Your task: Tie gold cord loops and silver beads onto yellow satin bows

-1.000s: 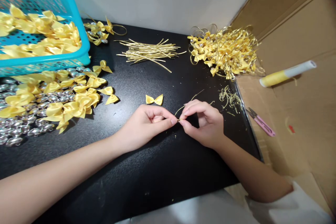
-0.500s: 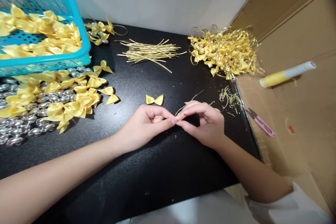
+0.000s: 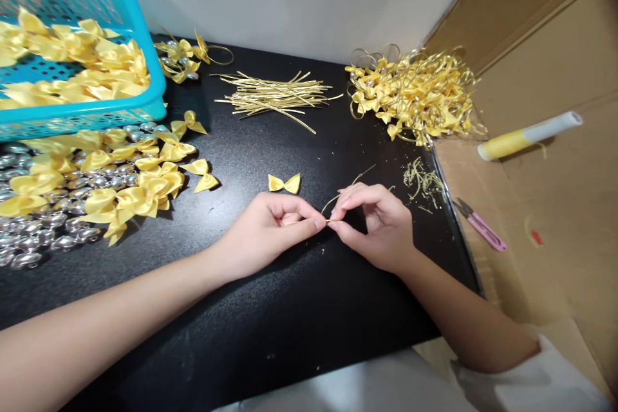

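Both hands meet at the middle of the black table [image 3: 270,315]. My left hand [image 3: 268,228] is curled, thumb and forefinger pinched on one end of a thin gold cord [image 3: 348,185]. My right hand [image 3: 374,222] pinches the same cord right beside it; the cord's loose ends stick up behind its fingers. A single yellow satin bow [image 3: 284,183] lies flat just behind my left hand, untouched.
A turquoise basket [image 3: 145,77] of yellow bows stands at the back left, with loose bows [image 3: 140,190] and silver beads [image 3: 33,238] in front. Cut gold cords [image 3: 273,95] lie at the back, finished looped bows [image 3: 415,96] at the right. Pink snips [image 3: 480,225] and a yellow tube [image 3: 528,135] rest on cardboard.
My right fingers worked the cord: they closed down against the left fingertips half a second ago, then lifted slightly again. Nothing else moved.
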A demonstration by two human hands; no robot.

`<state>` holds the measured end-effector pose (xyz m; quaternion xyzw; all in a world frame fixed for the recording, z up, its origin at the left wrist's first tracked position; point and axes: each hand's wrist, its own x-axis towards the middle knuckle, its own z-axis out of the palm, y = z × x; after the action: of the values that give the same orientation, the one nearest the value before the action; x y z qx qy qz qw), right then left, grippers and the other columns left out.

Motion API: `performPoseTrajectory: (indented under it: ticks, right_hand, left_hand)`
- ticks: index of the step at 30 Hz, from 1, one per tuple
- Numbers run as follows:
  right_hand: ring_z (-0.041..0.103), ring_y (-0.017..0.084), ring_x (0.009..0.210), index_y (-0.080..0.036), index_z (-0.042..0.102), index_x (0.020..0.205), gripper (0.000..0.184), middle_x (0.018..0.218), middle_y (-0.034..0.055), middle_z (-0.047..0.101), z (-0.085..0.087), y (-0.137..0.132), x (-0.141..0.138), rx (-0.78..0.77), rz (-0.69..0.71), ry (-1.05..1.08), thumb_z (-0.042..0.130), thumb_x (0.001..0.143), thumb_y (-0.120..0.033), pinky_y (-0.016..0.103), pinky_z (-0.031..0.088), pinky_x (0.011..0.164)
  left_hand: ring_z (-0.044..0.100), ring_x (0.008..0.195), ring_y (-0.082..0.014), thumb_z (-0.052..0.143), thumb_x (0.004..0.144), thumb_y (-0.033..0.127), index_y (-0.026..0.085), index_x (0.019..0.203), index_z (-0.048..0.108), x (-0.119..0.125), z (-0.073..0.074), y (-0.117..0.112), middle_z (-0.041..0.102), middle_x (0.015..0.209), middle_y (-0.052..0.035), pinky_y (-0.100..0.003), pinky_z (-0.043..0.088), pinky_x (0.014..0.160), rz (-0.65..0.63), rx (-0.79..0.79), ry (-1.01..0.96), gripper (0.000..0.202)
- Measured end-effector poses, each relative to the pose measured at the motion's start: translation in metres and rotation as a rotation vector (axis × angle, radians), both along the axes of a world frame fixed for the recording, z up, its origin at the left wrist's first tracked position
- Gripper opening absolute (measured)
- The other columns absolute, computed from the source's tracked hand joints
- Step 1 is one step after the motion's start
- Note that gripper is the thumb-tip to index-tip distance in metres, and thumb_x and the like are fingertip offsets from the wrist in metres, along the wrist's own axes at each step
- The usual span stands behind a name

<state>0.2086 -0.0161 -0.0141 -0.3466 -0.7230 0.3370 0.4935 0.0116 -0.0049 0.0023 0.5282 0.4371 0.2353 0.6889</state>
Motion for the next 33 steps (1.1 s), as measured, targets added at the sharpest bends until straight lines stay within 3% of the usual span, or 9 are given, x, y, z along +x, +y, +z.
performPoseTrajectory:
  ticks: [17,33]
  right_hand:
    - [0.065,0.012,0.076,-0.024,0.053,0.096,0.034,0.080,-0.0039,0.064,0.0011,-0.0001,0.0037,-0.075,0.019,0.029,0.069,0.075,-0.003,0.034,0.053,0.083]
    - [0.058,0.009,0.074,-0.026,0.037,0.092,0.035,0.082,-0.0051,0.060,0.0051,0.0034,0.0017,-0.164,0.112,0.082,0.063,0.084,-0.005,0.027,0.044,0.067]
  left_hand:
    - [0.022,0.043,-0.0045,0.061,0.079,0.031,0.010,0.075,0.066,-0.0010,0.0034,0.0011,0.027,0.046,0.0102,-0.017,0.016,0.041,-0.060,0.014,0.003,0.022]
    - [0.021,0.042,-0.0036,0.063,0.078,0.030,0.010,0.072,0.065,-0.0009,0.0033,0.0020,0.029,0.045,0.0105,-0.016,0.015,0.040,-0.048,-0.011,-0.040,0.020]
